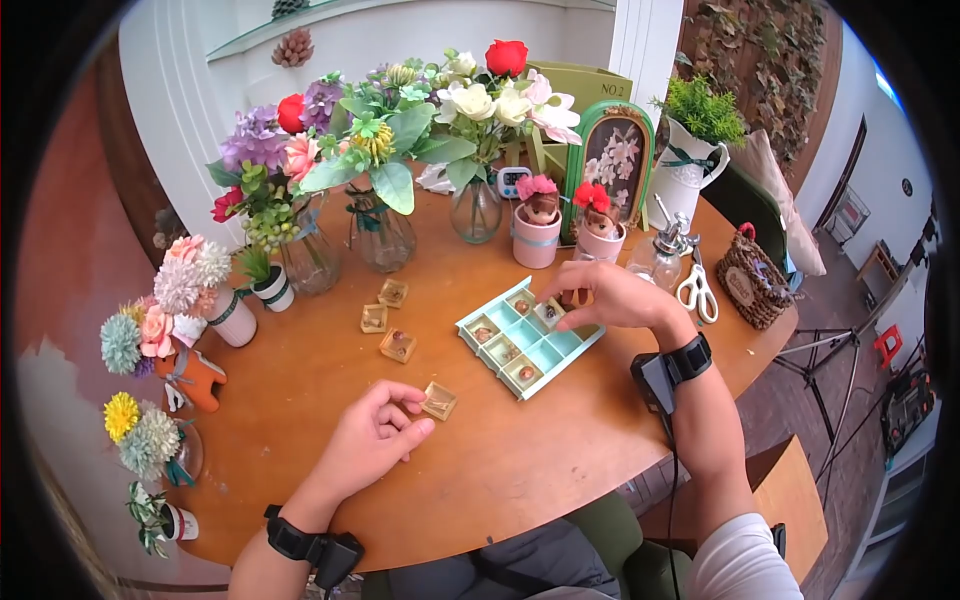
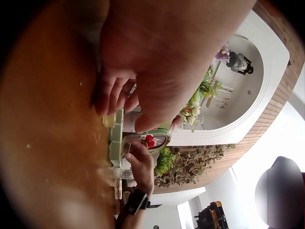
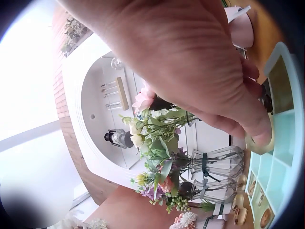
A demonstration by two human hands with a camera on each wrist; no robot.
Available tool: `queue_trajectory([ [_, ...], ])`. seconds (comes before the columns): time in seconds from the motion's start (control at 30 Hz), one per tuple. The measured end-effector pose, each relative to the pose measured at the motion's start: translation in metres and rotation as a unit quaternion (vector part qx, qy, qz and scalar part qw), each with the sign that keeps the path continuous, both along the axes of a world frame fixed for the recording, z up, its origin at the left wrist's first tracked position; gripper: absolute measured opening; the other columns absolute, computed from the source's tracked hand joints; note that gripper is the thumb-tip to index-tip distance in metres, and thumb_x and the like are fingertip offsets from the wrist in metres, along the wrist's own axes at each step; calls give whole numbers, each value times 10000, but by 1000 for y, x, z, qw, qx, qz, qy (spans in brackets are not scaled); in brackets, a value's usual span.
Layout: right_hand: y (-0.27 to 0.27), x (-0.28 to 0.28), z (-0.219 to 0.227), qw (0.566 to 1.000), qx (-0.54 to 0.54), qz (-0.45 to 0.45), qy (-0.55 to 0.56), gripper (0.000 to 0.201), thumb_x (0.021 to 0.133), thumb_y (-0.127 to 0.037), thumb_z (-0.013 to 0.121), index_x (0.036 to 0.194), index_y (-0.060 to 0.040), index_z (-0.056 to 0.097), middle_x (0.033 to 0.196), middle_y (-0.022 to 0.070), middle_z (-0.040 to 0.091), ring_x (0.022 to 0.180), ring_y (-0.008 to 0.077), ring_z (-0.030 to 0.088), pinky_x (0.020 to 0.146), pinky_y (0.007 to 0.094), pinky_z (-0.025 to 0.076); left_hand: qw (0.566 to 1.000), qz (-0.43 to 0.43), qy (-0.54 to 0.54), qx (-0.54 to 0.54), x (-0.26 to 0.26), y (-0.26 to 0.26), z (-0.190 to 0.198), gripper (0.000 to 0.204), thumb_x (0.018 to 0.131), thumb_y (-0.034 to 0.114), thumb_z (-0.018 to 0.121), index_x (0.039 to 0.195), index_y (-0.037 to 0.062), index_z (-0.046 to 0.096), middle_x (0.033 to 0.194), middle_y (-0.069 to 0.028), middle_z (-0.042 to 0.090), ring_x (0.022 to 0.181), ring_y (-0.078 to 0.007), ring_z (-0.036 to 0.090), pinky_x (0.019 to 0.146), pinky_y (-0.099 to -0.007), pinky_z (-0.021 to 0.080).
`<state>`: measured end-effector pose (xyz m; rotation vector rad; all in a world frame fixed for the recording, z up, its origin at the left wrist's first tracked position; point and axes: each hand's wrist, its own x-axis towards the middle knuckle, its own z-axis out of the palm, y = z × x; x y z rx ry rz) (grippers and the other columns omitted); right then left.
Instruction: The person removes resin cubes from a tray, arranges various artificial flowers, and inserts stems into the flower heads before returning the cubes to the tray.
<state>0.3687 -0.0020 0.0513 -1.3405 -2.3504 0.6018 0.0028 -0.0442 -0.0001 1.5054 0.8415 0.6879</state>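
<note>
A mint-green divided tray [image 1: 541,381] lies on the table, several of its compartments holding small square amber boxes with tiny items inside. At its far right part, my right hand [image 1: 618,296] pinches one small box [image 1: 549,314] between thumb and fingers; the right wrist view shows the thumb on the edge of this box [image 3: 260,146] at the tray [image 3: 284,125]. My left hand [image 1: 372,440] rests by the table's near side, fingers loosely bent, fingertips beside another small box [image 1: 440,401]; whether they touch it I cannot tell. Three more boxes [image 1: 398,345] lie farther left.
Glass vases of flowers [image 1: 385,235] stand along the back and left. Behind the tray are two pink pots with dolls [image 1: 536,240], a green frame [image 1: 645,130] and a white pitcher [image 1: 680,180]. White scissors [image 1: 697,296], a glass bottle and a woven basket [image 1: 752,283] are at right.
</note>
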Motion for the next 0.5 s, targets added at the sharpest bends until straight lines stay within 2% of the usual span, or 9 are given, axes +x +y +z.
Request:
queue_trajectory([
  [0.03, 0, -1, -2, 1000, -2, 9, 11, 396, 799, -147, 803, 1172, -76, 692, 1019, 56, 646, 879, 192, 599, 794, 334, 509, 1000, 0, 0, 0, 0, 0, -1, 266, 938, 49, 643, 1174, -4, 531, 920, -32, 564, 747, -79, 582, 594, -223, 506],
  [0.1, 2, -2, -3, 1000, 7, 24, 13, 389, 803, -162, 800, 1170, -82, 697, 1020, 57, 645, 896, 193, 596, 808, 334, 506, 1000, -2, -11, -10, -1, 0, -2, 286, 928, 84, 681, 1158, -10, 540, 1023, -51, 522, 749, -47, 562, 583, -192, 494],
  [0.17, 2, -3, -5, 999, 16, 38, 16, 382, 808, -177, 797, 1168, -87, 702, 1022, 58, 644, 914, 195, 593, 822, 333, 503, 1000, 0, -11, -13, -1, 0, -2, 283, 929, 83, 679, 1157, -10, 540, 1018, -48, 523, 748, -46, 561, 583, -192, 494],
  [0.23, 3, -4, -8, 998, 32, 17, -56, 365, 831, -202, 775, 1172, -92, 705, 1039, 66, 649, 946, 203, 584, 849, 338, 495, 1000, 0, -10, -13, 0, 1, -1, 280, 929, 82, 678, 1156, -9, 540, 1013, -46, 524, 746, -45, 560, 583, -192, 493],
  [0.37, 0, -5, -5, 998, 5, -4, -64, 358, 846, -209, 759, 1181, -97, 705, 1068, 83, 655, 982, 213, 583, 862, 345, 489, 1000, 3, -15, -17, 0, 0, -3, 267, 934, 80, 671, 1151, -5, 541, 1000, -38, 530, 739, -44, 556, 580, -191, 490],
  [0.43, 2, -2, -6, 997, 60, 15, 34, 280, 849, -183, 750, 1109, -81, 729, 1074, 96, 662, 971, 231, 604, 854, 350, 496, 1000, 4, -17, -14, 0, 0, 0, 260, 937, 80, 668, 1147, -4, 541, 998, -36, 532, 735, -44, 554, 577, -191, 488],
  [0.5, 1, 1, -1, 999, 42, 10, 14, 247, 850, -174, 748, 1075, -73, 739, 1069, 86, 666, 992, 227, 612, 860, 340, 501, 1000, 27, -6, -8, 0, -1, 5, 243, 918, 66, 684, 1117, -14, 570, 1010, -38, 531, 756, -43, 557, 594, -190, 485],
])
